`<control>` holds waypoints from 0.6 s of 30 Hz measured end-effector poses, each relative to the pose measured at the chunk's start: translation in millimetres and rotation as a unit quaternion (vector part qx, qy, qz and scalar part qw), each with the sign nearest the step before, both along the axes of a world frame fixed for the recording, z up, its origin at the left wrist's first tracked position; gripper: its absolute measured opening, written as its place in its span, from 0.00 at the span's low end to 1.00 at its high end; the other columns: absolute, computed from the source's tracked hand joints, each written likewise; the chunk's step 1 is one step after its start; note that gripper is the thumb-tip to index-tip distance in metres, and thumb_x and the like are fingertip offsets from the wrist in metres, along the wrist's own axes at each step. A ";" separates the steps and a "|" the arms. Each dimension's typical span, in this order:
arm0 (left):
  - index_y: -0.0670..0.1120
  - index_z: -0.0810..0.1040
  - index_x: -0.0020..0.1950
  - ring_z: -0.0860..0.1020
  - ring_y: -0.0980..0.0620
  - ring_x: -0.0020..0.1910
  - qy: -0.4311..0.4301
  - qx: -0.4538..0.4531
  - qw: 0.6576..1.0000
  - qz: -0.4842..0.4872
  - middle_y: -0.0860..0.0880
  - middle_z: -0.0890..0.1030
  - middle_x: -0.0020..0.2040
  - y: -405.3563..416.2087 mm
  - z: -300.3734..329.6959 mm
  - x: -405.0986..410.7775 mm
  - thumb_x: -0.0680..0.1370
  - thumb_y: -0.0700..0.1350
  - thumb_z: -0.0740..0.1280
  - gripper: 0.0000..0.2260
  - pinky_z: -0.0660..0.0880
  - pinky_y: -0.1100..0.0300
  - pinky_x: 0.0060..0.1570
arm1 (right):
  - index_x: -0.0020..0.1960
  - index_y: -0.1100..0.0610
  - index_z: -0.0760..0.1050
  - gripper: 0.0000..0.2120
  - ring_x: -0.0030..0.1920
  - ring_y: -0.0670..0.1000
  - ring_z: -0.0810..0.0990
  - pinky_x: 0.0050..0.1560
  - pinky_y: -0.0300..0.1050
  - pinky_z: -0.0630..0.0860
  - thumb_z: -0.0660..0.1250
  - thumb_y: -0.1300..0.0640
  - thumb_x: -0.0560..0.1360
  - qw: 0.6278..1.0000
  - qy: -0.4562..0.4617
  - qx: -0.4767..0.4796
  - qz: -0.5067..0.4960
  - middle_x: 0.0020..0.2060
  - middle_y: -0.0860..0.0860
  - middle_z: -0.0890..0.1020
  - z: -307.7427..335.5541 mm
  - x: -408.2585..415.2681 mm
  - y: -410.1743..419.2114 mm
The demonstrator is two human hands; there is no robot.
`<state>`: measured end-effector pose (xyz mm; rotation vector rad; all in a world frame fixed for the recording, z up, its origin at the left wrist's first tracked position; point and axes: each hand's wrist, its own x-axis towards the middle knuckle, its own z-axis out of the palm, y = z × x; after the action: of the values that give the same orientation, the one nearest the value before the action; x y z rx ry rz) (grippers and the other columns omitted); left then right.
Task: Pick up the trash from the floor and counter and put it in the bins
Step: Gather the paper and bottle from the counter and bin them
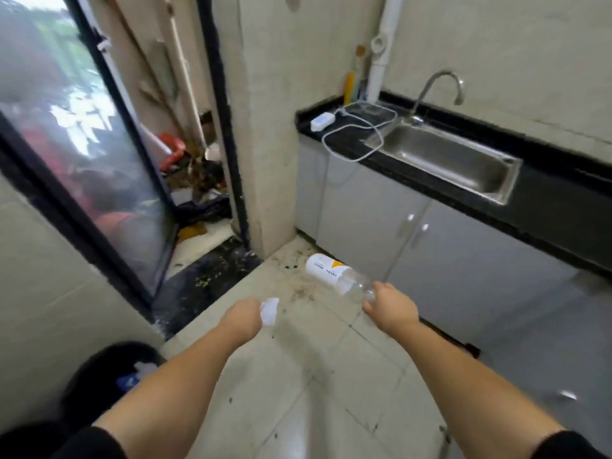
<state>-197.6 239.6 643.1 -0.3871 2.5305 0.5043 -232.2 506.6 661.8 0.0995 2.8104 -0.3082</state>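
Above the tiled floor point(331, 376), two bare forearms are extended. Left hand point(243, 318): fingers closed around a crumpled white tissue point(270, 311), which is held clear of the floor. Right hand point(390, 304): fingers clamped on the neck end of a clear plastic bottle point(334, 273) with a white and yellow label, held tilted, base toward the cabinets point(381, 223). Black bin point(99, 369): seen at lower left, beside the left forearm, with white and blue scraps inside. Counter point(546, 200): black, fitted with a steel sink point(453, 157) and faucet point(437, 89); a white cable point(354, 130) is laid on it.
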 end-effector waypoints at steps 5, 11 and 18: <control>0.36 0.77 0.53 0.76 0.39 0.62 -0.040 -0.009 0.996 0.074 0.37 0.78 0.62 -163.5 -10.1 74.2 0.78 0.37 0.59 0.09 0.73 0.50 0.60 | 0.65 0.59 0.70 0.18 0.61 0.59 0.76 0.57 0.48 0.73 0.57 0.53 0.78 0.991 -0.031 0.033 0.123 0.63 0.58 0.75 -27.9 12.0 -164.9; 0.36 0.76 0.63 0.76 0.40 0.63 -0.061 -0.008 0.974 0.217 0.38 0.78 0.63 -336.1 -41.9 168.8 0.81 0.42 0.57 0.15 0.71 0.53 0.63 | 0.66 0.57 0.68 0.19 0.60 0.60 0.77 0.58 0.49 0.74 0.59 0.52 0.77 0.961 -0.073 0.054 0.259 0.62 0.57 0.74 -65.7 45.1 -351.8; 0.36 0.77 0.62 0.77 0.40 0.61 -0.100 0.048 0.931 0.349 0.38 0.79 0.61 -414.7 -125.7 259.9 0.81 0.39 0.58 0.14 0.73 0.51 0.61 | 0.62 0.58 0.70 0.17 0.57 0.60 0.79 0.55 0.50 0.75 0.58 0.52 0.77 0.925 -0.115 0.078 0.354 0.59 0.57 0.75 -135.5 70.0 -497.2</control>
<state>62.2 -175.1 517.4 -1.2477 2.1066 0.7945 -162.2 9.4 526.3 -0.7741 2.4268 0.0963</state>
